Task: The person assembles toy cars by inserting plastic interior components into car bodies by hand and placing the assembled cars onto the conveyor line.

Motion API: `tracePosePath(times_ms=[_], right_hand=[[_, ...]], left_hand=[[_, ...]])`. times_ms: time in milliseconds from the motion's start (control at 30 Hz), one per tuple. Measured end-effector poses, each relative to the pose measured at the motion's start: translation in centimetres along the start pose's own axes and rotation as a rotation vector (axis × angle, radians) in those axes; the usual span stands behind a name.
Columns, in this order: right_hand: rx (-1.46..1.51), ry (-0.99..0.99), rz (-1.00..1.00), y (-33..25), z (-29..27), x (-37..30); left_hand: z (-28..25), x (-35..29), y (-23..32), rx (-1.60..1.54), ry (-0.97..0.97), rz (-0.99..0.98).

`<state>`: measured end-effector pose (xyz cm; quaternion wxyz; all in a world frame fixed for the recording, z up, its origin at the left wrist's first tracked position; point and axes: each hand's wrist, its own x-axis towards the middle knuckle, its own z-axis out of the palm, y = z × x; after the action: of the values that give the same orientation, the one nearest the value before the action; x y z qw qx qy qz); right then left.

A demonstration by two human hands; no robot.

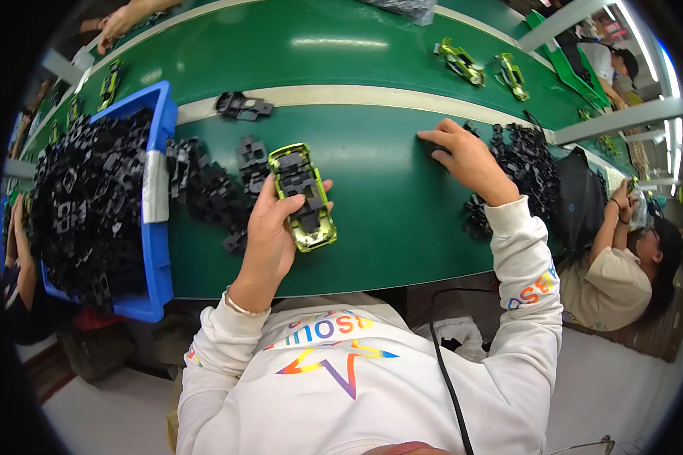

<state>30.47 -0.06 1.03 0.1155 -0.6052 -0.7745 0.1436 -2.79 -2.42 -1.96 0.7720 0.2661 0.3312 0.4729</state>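
So a yellow-green toy car shell [316,238] is being held over the green counter [383,216], a bit left of centre, hollow side turned up. Its long axis is run mostly away from the body, with the far end tipped somewhat left and the near end right. It's pinched in the left hand [271,231]: the thumb is laid over the black insert [299,182] from the left, and fingertips are poked out past the right edge. The right hand [467,159] is loosely spread beside a heap of black parts [530,163], index stretched far-left, thumb kept apart; whether the counter is touched can't be told. The shell is glossy, rounded at the corners; the insert is matte and blocky. More angular black pieces are piled in a smooth blue bin [158,269].
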Motion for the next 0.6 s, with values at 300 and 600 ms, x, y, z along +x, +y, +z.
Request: tracePosePath(times_ms=[300,600], right_hand=[[0.357,0.234,0.268,-3.0,-0.6,-0.3],[1.532,-0.131,0.384,-14.5,2.6,0.5]], left_hand=[[0.2,0.4,-0.4,-0.13,-0.097,0.044],[0.4,0.3,-0.3,-0.045,-0.087,0.161]])
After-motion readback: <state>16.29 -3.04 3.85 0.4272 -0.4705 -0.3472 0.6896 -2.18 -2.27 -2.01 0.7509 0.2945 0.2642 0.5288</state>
